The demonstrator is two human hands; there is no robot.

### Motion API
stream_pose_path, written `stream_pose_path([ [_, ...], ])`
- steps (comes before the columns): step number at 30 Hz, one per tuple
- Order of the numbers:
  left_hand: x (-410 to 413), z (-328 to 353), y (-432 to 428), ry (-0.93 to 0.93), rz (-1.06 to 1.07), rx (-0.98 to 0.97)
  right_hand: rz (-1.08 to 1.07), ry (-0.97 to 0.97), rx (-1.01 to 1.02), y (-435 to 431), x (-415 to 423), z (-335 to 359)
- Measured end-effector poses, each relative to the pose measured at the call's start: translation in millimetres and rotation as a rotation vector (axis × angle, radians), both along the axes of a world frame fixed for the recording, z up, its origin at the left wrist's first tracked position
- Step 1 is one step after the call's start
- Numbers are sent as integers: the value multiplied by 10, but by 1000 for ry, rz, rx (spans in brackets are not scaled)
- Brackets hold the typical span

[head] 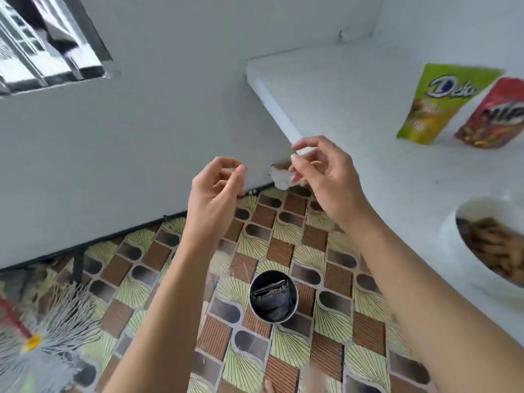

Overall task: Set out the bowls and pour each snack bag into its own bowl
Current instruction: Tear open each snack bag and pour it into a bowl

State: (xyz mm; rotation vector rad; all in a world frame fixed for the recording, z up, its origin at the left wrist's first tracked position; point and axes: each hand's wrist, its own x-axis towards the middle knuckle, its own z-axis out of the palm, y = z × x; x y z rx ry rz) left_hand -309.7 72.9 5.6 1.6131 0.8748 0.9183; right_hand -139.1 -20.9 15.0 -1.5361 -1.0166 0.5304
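Head view: left hand [215, 191] and right hand [320, 171] are raised at frame centre, fingers loosely curled, gripping nothing that I can see. Both hover above a small round bin [250, 296] on the tiled floor, lower centre. A dark crumpled wrapper [272, 296] lies inside it, probably a spent snack bag, which would explain the empty hands over it.

The white bowl [450, 234] at the right edge, on the white counter [340, 109], holds brown stick snacks. The green bag [442, 103] and red bag [493, 114] stand upright at upper right, touching or overlapping, apparently not yet poured. Both bags are well apart from either hand and nearer the right one. No other bowl is in view.
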Motion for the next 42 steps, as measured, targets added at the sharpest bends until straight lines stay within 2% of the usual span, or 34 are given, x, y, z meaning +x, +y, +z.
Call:
stream_pose_path([
  [8,592,608,-343,42,-199,74,-167,-34,55,-624,403,484],
  [17,1578,830,-906,61,-400,72,-362,108,174,-1571,1093,679],
  [22,2051,790,-1030,50,-423,61,-438,99,185,-1840,1551,700],
  [30,2797,720,-700,25,-419,24,-491,110,181,-1556,2262,550],
  [42,4131,400,264,88,-406,46,-745,100,128,-616,3343,233],
])
